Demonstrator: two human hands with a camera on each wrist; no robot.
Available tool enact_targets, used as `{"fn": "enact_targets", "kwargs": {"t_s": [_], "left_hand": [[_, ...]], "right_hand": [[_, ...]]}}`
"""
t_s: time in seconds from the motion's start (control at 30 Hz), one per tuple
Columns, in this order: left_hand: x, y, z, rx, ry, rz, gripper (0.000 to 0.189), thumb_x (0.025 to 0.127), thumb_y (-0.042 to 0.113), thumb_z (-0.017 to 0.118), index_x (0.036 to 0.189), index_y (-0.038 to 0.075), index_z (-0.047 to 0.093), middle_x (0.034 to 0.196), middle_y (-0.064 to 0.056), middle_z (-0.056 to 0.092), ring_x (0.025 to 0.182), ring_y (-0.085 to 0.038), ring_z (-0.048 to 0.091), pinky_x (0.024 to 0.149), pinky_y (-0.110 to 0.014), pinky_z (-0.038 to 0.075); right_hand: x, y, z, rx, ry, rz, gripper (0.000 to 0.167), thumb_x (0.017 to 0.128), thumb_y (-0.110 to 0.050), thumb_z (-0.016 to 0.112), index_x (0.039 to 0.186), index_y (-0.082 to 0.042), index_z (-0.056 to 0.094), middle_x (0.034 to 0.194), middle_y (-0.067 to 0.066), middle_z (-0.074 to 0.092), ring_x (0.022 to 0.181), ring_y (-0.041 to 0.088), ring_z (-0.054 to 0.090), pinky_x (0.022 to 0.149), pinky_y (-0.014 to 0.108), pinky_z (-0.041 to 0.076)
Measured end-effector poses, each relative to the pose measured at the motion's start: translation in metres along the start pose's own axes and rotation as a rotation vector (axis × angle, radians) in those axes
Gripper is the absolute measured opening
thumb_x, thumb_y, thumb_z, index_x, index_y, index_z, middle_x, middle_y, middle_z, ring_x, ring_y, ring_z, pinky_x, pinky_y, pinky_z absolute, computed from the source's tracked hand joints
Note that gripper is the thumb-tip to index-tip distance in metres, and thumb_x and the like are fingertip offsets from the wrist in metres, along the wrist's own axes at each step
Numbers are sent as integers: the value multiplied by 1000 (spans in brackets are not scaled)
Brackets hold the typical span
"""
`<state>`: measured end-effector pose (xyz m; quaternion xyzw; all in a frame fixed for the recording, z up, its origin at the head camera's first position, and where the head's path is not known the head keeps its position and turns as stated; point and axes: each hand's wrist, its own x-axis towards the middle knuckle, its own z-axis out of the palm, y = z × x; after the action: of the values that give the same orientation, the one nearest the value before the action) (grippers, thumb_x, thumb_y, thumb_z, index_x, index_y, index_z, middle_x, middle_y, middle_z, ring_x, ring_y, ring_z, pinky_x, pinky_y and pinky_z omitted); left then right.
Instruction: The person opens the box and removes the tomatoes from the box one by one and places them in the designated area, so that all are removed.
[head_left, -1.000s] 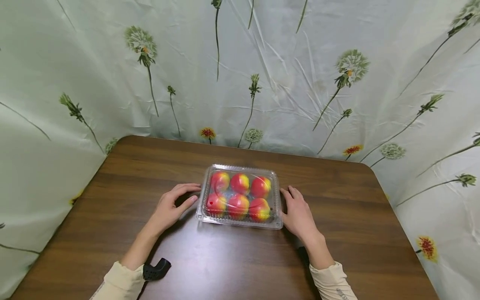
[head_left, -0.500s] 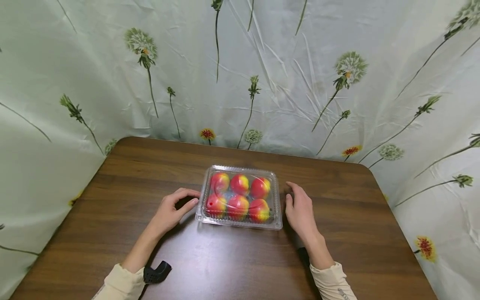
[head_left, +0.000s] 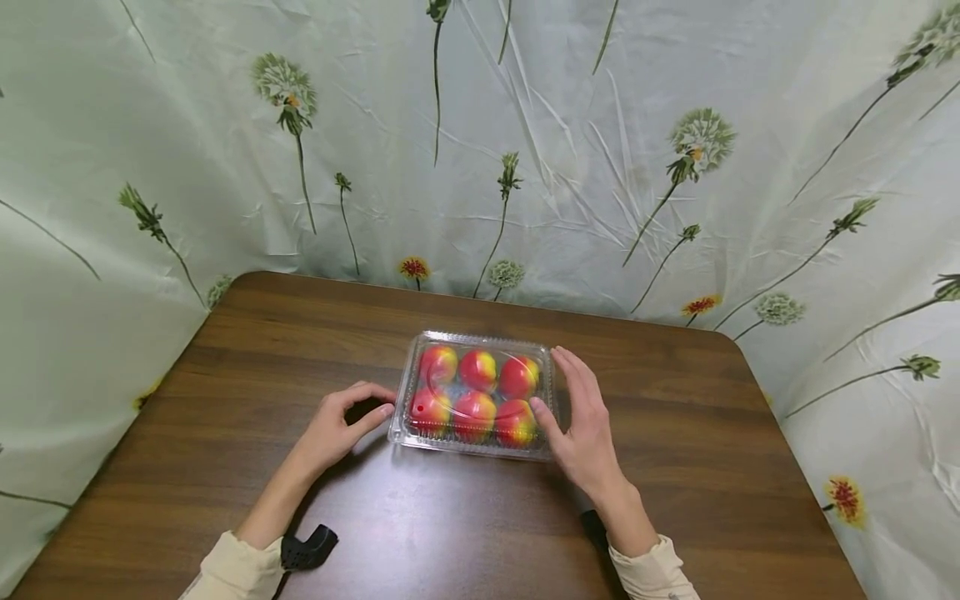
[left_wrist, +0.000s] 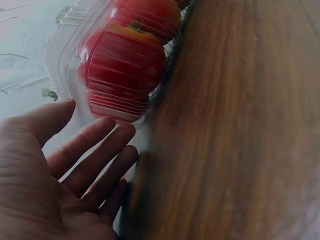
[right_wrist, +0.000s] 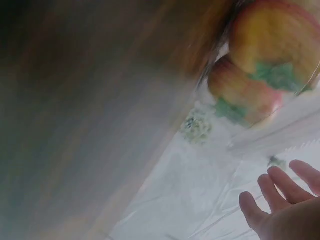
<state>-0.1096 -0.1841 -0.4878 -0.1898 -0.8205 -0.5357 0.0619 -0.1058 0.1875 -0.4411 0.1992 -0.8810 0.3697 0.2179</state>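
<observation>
A clear plastic clamshell box point(head_left: 401, 435) with a closed lid sits mid-table. Inside lie several apple-like red-and-yellow fruits point(head_left: 477, 369), and green leafy tops point(right_wrist: 277, 75) show on them in the right wrist view. My left hand point(head_left: 330, 433) is at the box's left side, thumb and fingers spread, fingertips right at the wall. In the left wrist view the fingers of that hand point(left_wrist: 30, 185) reach loosely toward the box end. At the other side, my right hand point(head_left: 588, 433) is raised with straight fingers, its thumb overlapping the lid's right edge.
The box rests on a brown wooden table point(head_left: 465, 533) with rounded far corners. A pale curtain point(head_left: 570, 183) printed with dandelions hangs close behind and around it. Black wrist straps point(head_left: 309, 550) are worn at the sleeve cuffs.
My right hand first drew away from the box's right side, then rose and moved left over its right edge. The left hand has barely moved. The box stays in place.
</observation>
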Motion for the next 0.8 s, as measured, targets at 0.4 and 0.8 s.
{"fn": "enact_targets", "kwargs": {"t_s": [0.4, 0.8], "left_hand": [[-4, 2, 1, 2, -24, 15, 16, 98, 10, 72, 111, 17, 78, 108, 3, 77, 107, -7, 68, 101, -18, 46], [-6, 2, 0, -54, -77, 43, 18, 99, 6, 69, 112, 16, 77, 108, 3, 78, 106, -9, 70, 99, -23, 50]], "right_hand": [[-7, -24, 12, -150, -128, -116, 85, 83, -56, 81, 152, -14, 54, 164, 8, 43, 155, 28, 35, 124, 64, 30], [-9, -28, 20, -139, -164, -174, 94, 75, -57, 89, 151, -13, 55, 163, 10, 45, 154, 31, 36, 122, 77, 16]]}}
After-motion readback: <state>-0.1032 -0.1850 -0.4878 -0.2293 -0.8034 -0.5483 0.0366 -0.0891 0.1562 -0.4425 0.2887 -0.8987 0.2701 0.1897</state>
